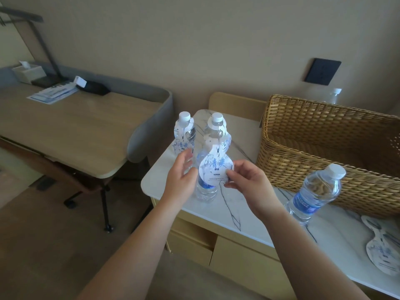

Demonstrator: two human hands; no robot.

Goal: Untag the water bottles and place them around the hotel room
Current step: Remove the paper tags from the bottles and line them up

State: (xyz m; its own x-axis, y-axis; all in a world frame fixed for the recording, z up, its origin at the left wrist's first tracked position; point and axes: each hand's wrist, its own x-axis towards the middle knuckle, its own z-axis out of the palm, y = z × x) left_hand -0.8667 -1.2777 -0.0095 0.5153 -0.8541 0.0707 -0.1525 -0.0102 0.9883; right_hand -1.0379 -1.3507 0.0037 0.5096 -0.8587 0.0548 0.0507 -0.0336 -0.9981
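The person stood over a marble-patterned tabletop [238, 204] with both bare hands out in front. The right hand [249, 182] pinched the lower edge of a white paper tag [216, 167] printed with blue characters, thumb and fingertips closed on it, while the tag hung from the neck of the nearest water bottle [206, 189]. The left hand [180, 178] was at that bottle's left side with its fingers loosely spread; whether it actually touched the plastic I could not tell. That bottle stood upright near the tabletop's front left corner. Just behind it stood a second tagged bottle [216, 128], and to its left a third tagged bottle [184, 133], both upright with white caps and tags around their necks. Well to the right, an untagged bottle [313, 195] with a blue label stood just in front of a woven wicker basket [313, 152], near its wall. A loose tag [383, 250] lay flat on the tabletop at the far right. Behind the basket, the cap and shoulder of another bottle [334, 95] showed against the wall. Off to the left was a wooden desk [71, 131] carrying a tissue box [28, 72] and some printed sheets [52, 94].
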